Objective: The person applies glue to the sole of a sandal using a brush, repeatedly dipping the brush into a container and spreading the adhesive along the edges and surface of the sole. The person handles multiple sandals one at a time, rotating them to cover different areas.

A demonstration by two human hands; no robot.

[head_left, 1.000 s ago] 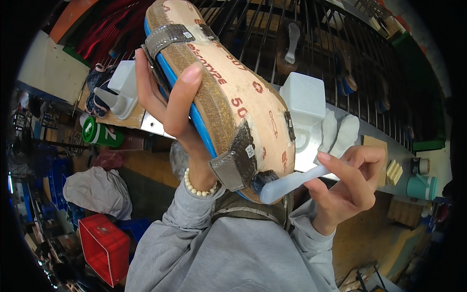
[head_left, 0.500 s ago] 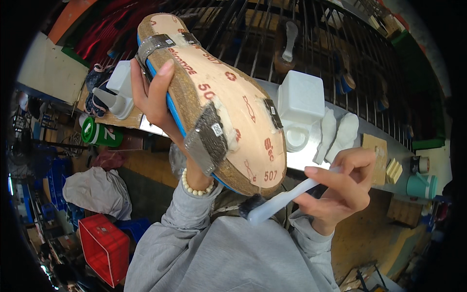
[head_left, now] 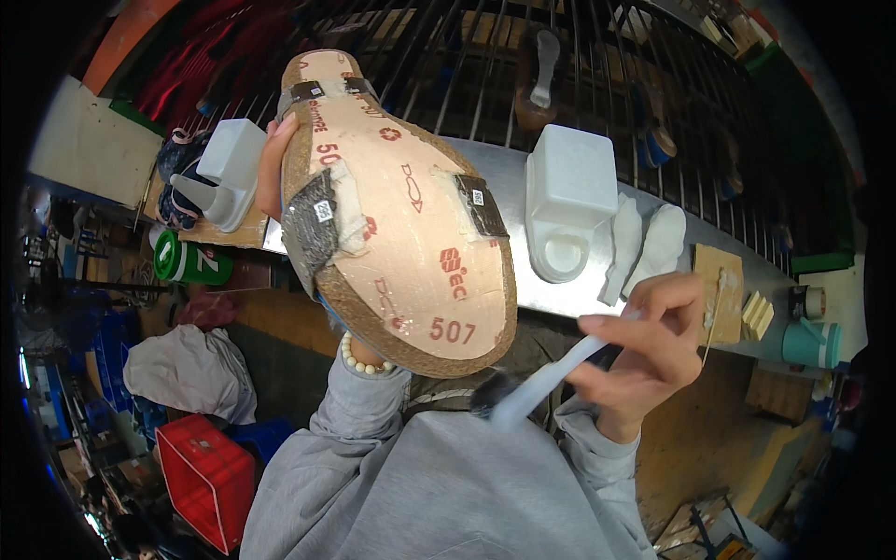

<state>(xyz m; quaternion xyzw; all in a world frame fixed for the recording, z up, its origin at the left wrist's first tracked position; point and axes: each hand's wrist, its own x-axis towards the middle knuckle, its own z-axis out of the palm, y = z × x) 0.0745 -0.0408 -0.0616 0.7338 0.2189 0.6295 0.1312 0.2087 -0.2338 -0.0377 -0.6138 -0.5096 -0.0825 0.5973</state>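
Behind everything, a dark metal-barred rack over a long grey steel shelf. Raised up close, a big tan cork-edged shoe sole with a cardboard insole and grey tape patches, bottom up, gripped at its far edge by the left hand, fingers curled round the rim, mostly hidden. Below and just apart from the sole's near end, a white-handled brush with dark bristles, pinched between thumb and fingers of the right hand. Best done, probably, with the sole steady and short strokes along the cork edge, clear of the tape. Around: white square plastic container, white shoe-shaped pieces, red crate, green can, teal cup; grey sleeves crowding beneath.
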